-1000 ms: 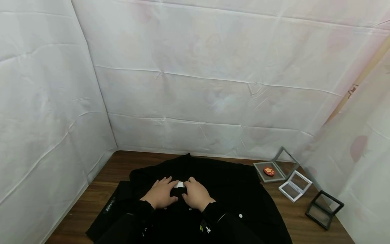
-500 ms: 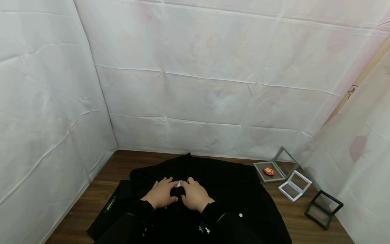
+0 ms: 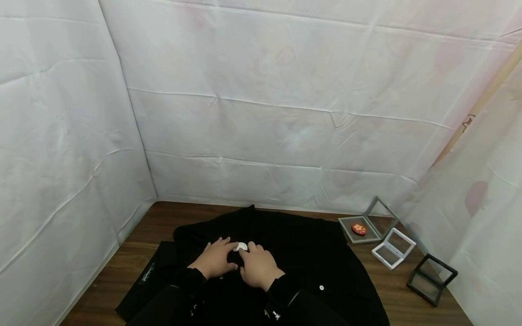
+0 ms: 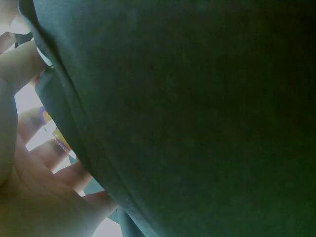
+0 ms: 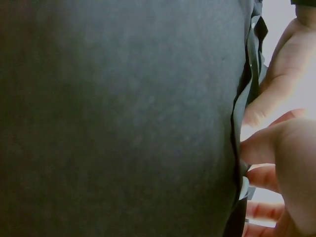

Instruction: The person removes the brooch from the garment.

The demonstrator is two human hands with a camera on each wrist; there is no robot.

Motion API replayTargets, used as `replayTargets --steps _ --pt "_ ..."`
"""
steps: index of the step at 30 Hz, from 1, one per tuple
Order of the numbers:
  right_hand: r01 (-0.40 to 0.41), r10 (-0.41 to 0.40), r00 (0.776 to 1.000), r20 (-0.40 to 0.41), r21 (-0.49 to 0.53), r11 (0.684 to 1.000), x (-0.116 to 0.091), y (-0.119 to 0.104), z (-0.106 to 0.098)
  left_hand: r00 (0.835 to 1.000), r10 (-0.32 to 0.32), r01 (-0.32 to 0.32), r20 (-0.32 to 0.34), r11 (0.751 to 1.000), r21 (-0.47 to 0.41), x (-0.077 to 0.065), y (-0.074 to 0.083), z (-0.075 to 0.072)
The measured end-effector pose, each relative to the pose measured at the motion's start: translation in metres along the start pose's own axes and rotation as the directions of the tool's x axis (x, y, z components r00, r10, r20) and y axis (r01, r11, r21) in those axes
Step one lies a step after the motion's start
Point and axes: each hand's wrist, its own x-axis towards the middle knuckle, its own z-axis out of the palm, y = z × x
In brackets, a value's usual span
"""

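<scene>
A black shirt (image 3: pixel 293 235) with small white buttons (image 3: pixel 321 288) lies spread on the table. My left hand (image 3: pixel 214 259) holds its front edge, index fingertip beside a rounded white piece (image 3: pixel 240 246). The other left fingers (image 4: pixel 74 173) spread out behind the cloth in the left wrist view. Opposite it, my right hand (image 3: pixel 258 267) pinches the same edge, its fingertips right at the white piece. Dark cloth fills most of both wrist views. In the right wrist view, a pale rounded piece (image 5: pixel 244 187) shows at the cloth edge by the fingertips. I cannot tell what this piece is.
On the right stand a grey open case (image 3: pixel 359 240) holding a red-orange round piece (image 3: pixel 359 228), a white open case (image 3: pixel 387 260) and a black open case (image 3: pixel 426 292). White sheets (image 3: pixel 265 90) hang around the wooden table (image 3: pixel 126 258). White lettering marks dark cloth (image 3: pixel 138 290) at left.
My right hand has shifted slightly left and turned, its fingertips now over the white piece's right side. More of that piece shows than half a second ago. The left hand barely moves.
</scene>
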Motion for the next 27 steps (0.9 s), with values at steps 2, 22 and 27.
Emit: replayTargets --steps 2,22,27 --pt "0.003 -0.003 1.0 0.0 0.004 1.0 -0.0013 -0.0001 0.0006 1.0 -0.002 0.002 0.002 1.0 -0.002 0.0003 -0.0004 0.0004" --pt "-0.011 0.011 1.0 -0.007 -0.006 1.0 -0.0058 -0.0021 0.0004 1.0 -0.003 0.003 0.001 1.0 -0.012 0.0001 0.0021 0.0002" --pt "-0.01 0.01 1.0 -0.014 -0.022 1.0 -0.0046 -0.0045 0.0008 1.0 -0.004 0.004 -0.01 1.0 0.0 0.0002 0.0007 0.0015"
